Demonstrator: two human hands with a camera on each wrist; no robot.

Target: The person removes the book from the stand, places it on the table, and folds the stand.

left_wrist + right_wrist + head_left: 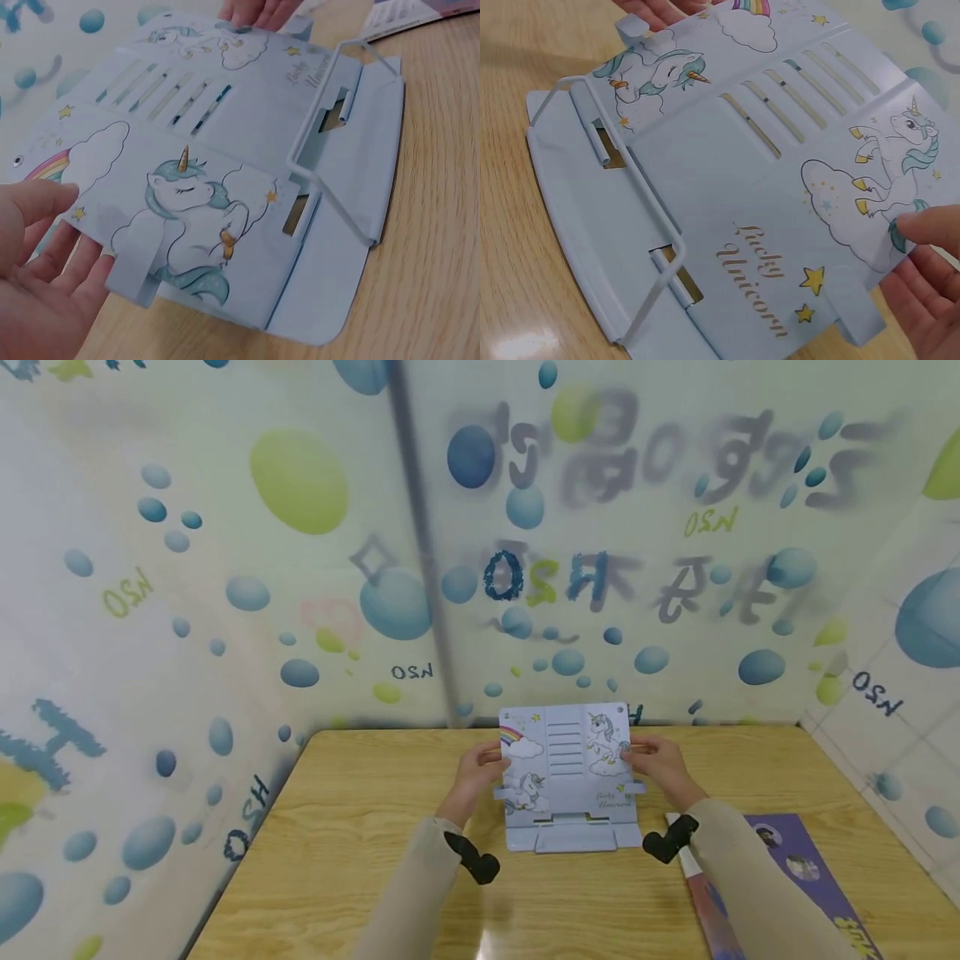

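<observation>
A pale blue metal book stand [566, 777] with unicorn, rainbow and cloud pictures stands tilted back on the table, slots down its middle panel. My left hand [478, 777] grips its left edge, thumb on the front and fingers behind, just above a small side tab [136, 281]. On the opposite edge my right hand [663, 767] pinches the panel beside the standing unicorn, thumb in front. A wire page holder [656, 202] sticks out over the stand's base plate [577, 217], which rests on the wood.
The wooden table [360, 827] meets a wall [337, 568] printed with blue and green drops close behind the stand. To the right lie a purple book [813, 877] and a pinkish booklet [708, 902], partly covered by my right sleeve.
</observation>
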